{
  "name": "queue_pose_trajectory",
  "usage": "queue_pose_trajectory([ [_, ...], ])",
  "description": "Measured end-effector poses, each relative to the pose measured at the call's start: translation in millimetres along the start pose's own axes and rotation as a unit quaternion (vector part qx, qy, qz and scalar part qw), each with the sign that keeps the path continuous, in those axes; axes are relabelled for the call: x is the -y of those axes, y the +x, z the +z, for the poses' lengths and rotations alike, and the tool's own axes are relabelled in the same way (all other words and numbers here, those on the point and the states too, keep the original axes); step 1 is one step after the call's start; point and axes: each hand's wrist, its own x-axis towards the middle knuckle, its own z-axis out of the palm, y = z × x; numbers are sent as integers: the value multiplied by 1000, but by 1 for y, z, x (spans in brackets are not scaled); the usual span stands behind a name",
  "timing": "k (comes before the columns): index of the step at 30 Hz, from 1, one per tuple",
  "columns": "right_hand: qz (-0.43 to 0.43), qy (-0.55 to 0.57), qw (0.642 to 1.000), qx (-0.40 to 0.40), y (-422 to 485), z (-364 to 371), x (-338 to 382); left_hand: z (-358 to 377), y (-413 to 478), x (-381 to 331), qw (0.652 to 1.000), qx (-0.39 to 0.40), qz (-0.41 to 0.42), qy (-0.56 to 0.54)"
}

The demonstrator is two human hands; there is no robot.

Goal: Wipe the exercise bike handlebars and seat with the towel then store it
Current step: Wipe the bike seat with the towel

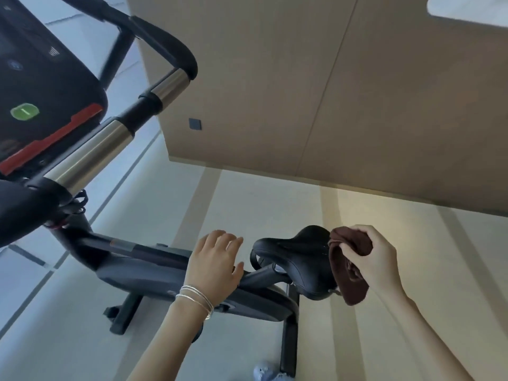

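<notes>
- pale tiled floor point(82, 339) and a tan wall panel point(302, 92) surround the exercise bike point(154, 273).
- brown towel point(349, 270) drapes against the seat point(299, 259).
- right hand point(376, 259) pinches the towel.
- left hand point(217, 262), fingers spread, hovers just beside the seat.
- handlebars point(110, 138) rise well apart from the seat.
</notes>
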Motion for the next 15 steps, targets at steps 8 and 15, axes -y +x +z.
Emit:
queue_pose_trajectory([
  [8,84,-101,990,57,-32,55,-96,54,15,-59,983,165,10,-79],
  [15,37,-147,985,87,6,66,-121,86,23,-92,976,195,-37,-92],
])
